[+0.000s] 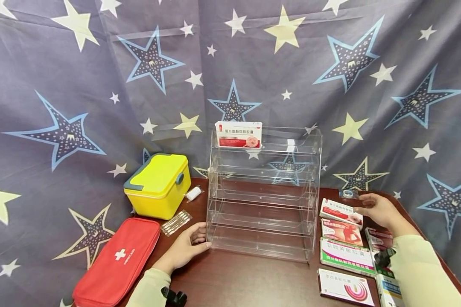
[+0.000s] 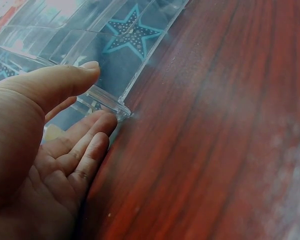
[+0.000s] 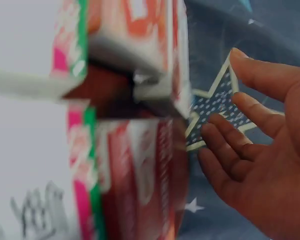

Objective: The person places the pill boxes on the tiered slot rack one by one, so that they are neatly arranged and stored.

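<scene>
Clear plastic rack (image 1: 264,192) on wood surface (image 1: 246,281), left hand (image 1: 186,247) spread, touching its base corner, right hand (image 1: 380,209) spread, just above medicine box (image 1: 339,212)

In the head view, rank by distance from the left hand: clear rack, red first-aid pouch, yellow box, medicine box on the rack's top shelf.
1. Clear rack: the left hand touches its lower left corner.
2. Red first-aid pouch: left of the hand.
3. Yellow box: behind the pouch, farther back.
4. Medicine box: top shelf, farthest.
</scene>
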The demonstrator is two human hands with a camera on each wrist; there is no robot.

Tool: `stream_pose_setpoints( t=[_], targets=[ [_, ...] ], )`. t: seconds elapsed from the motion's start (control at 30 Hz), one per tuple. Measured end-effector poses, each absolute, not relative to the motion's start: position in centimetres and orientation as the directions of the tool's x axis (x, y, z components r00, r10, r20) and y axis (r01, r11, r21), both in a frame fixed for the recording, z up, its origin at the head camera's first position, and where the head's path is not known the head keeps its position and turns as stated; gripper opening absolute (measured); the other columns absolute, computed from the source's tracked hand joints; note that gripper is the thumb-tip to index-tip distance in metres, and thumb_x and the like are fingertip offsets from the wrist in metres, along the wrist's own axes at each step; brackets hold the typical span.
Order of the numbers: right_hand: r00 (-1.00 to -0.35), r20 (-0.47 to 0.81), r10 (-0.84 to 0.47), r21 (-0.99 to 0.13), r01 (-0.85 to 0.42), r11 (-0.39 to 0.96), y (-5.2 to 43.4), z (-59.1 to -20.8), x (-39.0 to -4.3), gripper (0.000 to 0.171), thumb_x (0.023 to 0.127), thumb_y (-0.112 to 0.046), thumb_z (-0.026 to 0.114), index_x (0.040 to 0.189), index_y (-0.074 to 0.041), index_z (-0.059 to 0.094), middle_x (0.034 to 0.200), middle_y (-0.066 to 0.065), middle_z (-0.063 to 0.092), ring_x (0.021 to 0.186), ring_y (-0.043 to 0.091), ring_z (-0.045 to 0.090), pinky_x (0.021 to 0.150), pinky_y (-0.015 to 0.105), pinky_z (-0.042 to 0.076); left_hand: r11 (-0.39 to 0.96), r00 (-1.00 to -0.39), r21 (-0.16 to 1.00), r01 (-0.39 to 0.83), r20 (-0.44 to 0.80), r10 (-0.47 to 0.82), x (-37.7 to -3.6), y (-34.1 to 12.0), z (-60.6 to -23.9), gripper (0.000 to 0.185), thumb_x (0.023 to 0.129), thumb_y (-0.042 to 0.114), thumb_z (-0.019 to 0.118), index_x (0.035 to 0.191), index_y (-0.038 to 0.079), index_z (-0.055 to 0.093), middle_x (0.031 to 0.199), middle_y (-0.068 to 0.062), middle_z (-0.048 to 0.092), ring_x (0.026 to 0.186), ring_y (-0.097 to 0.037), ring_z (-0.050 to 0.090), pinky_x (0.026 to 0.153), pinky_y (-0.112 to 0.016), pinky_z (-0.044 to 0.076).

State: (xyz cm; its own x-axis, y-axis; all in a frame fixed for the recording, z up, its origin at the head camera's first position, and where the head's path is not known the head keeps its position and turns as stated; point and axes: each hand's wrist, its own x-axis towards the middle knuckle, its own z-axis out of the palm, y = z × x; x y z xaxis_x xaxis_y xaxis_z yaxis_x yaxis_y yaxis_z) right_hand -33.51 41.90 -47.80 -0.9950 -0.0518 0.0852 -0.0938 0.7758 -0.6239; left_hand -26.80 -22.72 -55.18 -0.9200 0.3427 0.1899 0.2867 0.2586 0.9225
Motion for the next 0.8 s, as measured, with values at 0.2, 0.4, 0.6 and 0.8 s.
stream_pose_setpoints(
  t=[0.2, 0.4, 0.6, 0.8],
  targets=[
    [-0.994, -0.082, -0.075, -0.625, -0.007, 0.780, 43.4, -48.6, -33.4, 0.081, 0.094, -0.032, 0.080, 0.143, 0.019, 0.042, 0.137, 0.045, 0.049, 0.123, 0.059, 0.051, 0.095, 0.066, 0.050, 0.257, -0.914, 0.915, 0.311, 0.214, 0.346, -26.7, -22.7, -55.3, 0.058, 0.093, 0.011, 0.081, 0.144, 0.002, 0.053, 0.124, -0.021, 0.067, 0.112, -0.028, 0.068, 0.099, -0.031, 0.055],
    [-0.985, -0.137, -0.100, -0.605, 0.003, 0.797, 43.9, -49.1, -33.6, 0.092, 0.091, -0.041, 0.082, 0.144, 0.022, 0.040, 0.139, 0.046, 0.047, 0.125, 0.060, 0.050, 0.097, 0.066, 0.050, 0.263, -0.916, 0.918, 0.298, 0.197, 0.350, -26.8, -22.8, -55.5, 0.060, 0.093, 0.011, 0.081, 0.144, 0.002, 0.052, 0.126, -0.020, 0.067, 0.113, -0.027, 0.067, 0.100, -0.032, 0.055],
    [-0.985, -0.107, -0.137, -0.591, -0.048, 0.805, 44.1, -49.4, -33.9, 0.082, 0.091, -0.032, 0.083, 0.138, 0.024, 0.046, 0.135, 0.045, 0.052, 0.123, 0.059, 0.052, 0.097, 0.066, 0.049, 0.275, -0.923, 0.922, 0.274, 0.171, 0.345, -26.7, -22.7, -55.4, 0.061, 0.092, 0.012, 0.082, 0.145, 0.005, 0.053, 0.126, -0.016, 0.068, 0.113, -0.025, 0.067, 0.101, -0.031, 0.053],
    [-0.985, -0.093, -0.147, -0.593, -0.064, 0.803, 43.9, -49.1, -34.0, 0.066, 0.090, -0.025, 0.085, 0.129, 0.020, 0.057, 0.127, 0.042, 0.059, 0.119, 0.057, 0.056, 0.096, 0.066, 0.049, 0.265, -0.910, 0.913, 0.311, 0.205, 0.361, -26.7, -22.8, -55.4, 0.060, 0.094, 0.012, 0.081, 0.145, 0.001, 0.052, 0.126, -0.020, 0.067, 0.113, -0.029, 0.066, 0.101, -0.033, 0.054]
  ],
)
